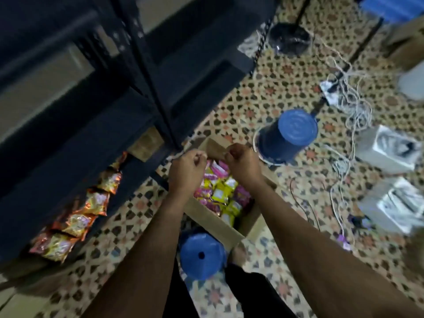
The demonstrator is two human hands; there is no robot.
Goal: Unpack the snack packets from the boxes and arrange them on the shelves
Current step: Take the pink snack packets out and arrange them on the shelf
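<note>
here cardboard box (213, 216), crinkly glossy packets (220, 191) inside

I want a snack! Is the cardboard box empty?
No, the open brown cardboard box holds many pink and yellow snack packets.

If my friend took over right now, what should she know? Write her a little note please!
Both hands, left and right, are curled above the open cardboard box; whether they pinch anything is too blurred to tell.
The box on the floor holds many pink and yellow packets.
Done: a row of orange packets sits on the low dark shelf.
Left: move the pink and yellow packets to the shelves.
</note>
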